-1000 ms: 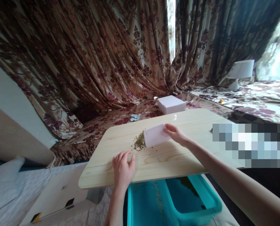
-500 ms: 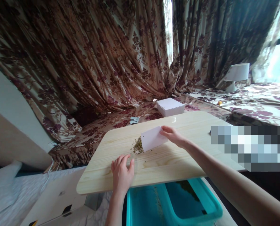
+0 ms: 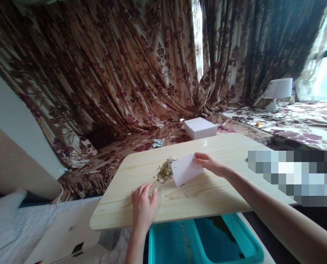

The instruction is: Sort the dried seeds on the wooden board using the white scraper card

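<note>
My right hand (image 3: 209, 164) grips the right end of a white card (image 3: 187, 170), thumb and fingers closed on its upper corner. The card is tilted over a wooden tabletop (image 3: 218, 187), its left edge beside a loose pile of small green and brown bits (image 3: 165, 171), like seeds or dried herb. A few crumbs lie scattered around the pile and under the card's lower edge. My left hand (image 3: 144, 202) rests palm down near the table's front edge, fingers spread, just short of the pile, holding nothing.
Below the table's front edge stands a turquoise two-part bin (image 3: 170, 242), with dark green matter in its right compartment. A white box (image 3: 200, 128) and a grey-blue cloth (image 3: 158, 143) lie on the floral-covered surface behind. A lamp (image 3: 280, 90) stands far right; a flattened carton (image 3: 67, 229) lies lower left.
My right hand has drawn the card a little to the right and toward me, uncovering more of the pile, which looks more spread out. My left hand has barely moved.
</note>
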`<state>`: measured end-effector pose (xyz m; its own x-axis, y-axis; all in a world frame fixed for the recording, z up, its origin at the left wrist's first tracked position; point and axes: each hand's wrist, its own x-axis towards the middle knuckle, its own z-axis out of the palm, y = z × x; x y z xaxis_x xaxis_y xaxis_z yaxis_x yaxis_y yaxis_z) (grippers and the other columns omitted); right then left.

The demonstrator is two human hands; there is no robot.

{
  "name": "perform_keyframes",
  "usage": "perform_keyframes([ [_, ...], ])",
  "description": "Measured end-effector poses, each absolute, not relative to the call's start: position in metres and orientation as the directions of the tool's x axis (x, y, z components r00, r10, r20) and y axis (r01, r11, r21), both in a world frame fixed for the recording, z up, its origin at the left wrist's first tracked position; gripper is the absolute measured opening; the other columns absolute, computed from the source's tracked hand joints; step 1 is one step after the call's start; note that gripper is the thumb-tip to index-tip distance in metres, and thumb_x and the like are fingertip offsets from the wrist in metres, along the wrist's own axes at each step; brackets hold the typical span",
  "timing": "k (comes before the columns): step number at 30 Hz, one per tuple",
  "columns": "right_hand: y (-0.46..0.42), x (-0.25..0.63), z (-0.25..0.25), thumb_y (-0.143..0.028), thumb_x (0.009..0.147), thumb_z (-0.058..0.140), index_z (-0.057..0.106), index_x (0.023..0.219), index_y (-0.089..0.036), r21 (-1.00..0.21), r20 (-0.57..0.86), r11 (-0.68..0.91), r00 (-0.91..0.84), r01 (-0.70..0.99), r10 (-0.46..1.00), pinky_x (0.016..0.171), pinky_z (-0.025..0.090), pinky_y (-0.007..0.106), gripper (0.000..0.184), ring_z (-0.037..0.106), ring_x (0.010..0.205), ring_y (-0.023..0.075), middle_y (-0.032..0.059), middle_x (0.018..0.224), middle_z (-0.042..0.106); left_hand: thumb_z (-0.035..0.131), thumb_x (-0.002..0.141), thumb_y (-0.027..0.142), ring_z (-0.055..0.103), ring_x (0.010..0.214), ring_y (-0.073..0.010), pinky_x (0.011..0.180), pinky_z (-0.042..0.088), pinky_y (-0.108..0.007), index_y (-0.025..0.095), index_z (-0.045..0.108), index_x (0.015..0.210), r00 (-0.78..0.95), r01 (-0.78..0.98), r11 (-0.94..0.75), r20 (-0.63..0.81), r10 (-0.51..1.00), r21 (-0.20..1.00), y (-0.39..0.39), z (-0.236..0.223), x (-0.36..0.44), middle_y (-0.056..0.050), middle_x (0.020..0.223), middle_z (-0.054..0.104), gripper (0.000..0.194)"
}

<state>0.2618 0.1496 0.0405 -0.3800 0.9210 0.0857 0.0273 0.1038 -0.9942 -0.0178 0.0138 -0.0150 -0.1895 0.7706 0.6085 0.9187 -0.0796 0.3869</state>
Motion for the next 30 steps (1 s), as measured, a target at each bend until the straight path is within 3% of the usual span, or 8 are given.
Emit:
perform_keyframes([
  [4,0.146,0.262,0.047,-0.041,0.064,0.074,0.066,0.08,-0.017,-0.999,0.039,0.047,-0.406,0.01,0.913,0.061,0.04,0.025,0.03,0.054,0.068,0.0136,0.0007,0.074,0.063,0.037,0.093,0.043,0.063,0.103,-0.025,0.097,0.045,-0.042,0.021,0.068,0.098,-0.264,0.794,-0.174,0.589,0.764,0.582,0.016,-0.012,-0.022,-0.011,0.104,0.071,0.038],
  [9,0.139,0.218,0.059,-0.032,0.064,0.074,0.065,0.084,-0.017,-0.998,0.048,0.021,-0.554,-0.054,0.831,0.063,0.039,0.024,0.027,0.053,0.07,0.012,-0.0011,0.075,0.062,0.032,0.09,0.062,0.062,0.106,-0.0237,0.096,0.046,-0.037,0.017,0.067,0.101,-0.528,0.479,-0.167,0.435,0.729,0.862,0.014,-0.01,-0.031,-0.012,0.106,0.07,0.058],
  [13,0.138,0.17,0.06,-0.026,0.067,0.072,0.064,0.081,-0.016,-1.0,0.029,0.013,-0.75,-0.028,0.66,0.064,0.04,0.023,0.019,0.054,0.07,0.0113,-0.0007,0.077,0.064,0.032,0.085,0.071,0.059,0.11,-0.0248,0.1,0.041,-0.038,0.016,0.066,0.101,-0.655,0.217,-0.205,0.298,0.694,0.954,0.01,-0.007,-0.034,-0.01,0.105,0.069,0.067],
  [18,0.144,0.129,0.053,-0.019,0.07,0.066,0.065,0.083,-0.016,-0.995,-0.078,0.023,-0.871,0.102,0.485,0.064,0.041,0.022,0.013,0.055,0.07,0.0104,-0.0022,0.074,0.063,0.036,0.08,0.074,0.063,0.09,-0.0221,0.077,0.048,-0.034,0.017,0.062,0.106,-0.704,-0.141,-0.259,0.087,0.705,0.956,0.007,-0.002,-0.032,-0.006,0.098,0.066,0.068],
  [21,0.148,0.124,0.051,-0.017,0.067,0.068,0.067,0.08,-0.016,-0.985,-0.136,0.032,-0.888,0.167,0.438,0.063,0.042,0.022,0.013,0.056,0.068,0.0109,-0.0021,0.072,0.064,0.037,0.08,0.073,0.062,0.091,-0.0222,0.079,0.048,-0.035,0.017,0.062,0.104,-0.7,-0.129,-0.244,0.085,0.709,0.961,0.007,0.0,-0.031,-0.006,0.097,0.065,0.066],
  [26,0.151,0.147,0.054,-0.022,0.062,0.074,0.069,0.082,-0.016,-0.965,-0.221,0.055,-0.912,0.255,0.347,0.074,0.048,0.028,0.021,0.063,0.079,0.0162,0.0004,0.077,0.068,0.035,0.084,0.068,0.058,0.109,-0.0237,0.104,0.037,-0.04,0.015,0.063,0.102,-0.695,0.03,-0.244,0.196,0.692,0.969,0.007,-0.003,-0.034,-0.009,0.096,0.067,0.062],
  [30,0.154,0.173,0.058,-0.024,0.059,0.077,0.07,0.082,-0.014,-0.937,-0.298,0.079,-0.895,0.341,0.332,0.075,0.049,0.03,0.026,0.065,0.08,0.0178,0.0023,0.08,0.069,0.035,0.085,0.066,0.059,0.11,-0.0242,0.107,0.035,-0.043,0.015,0.063,0.103,-0.678,0.091,-0.243,0.239,0.695,0.966,0.007,-0.006,-0.035,-0.009,0.096,0.068,0.061],
])
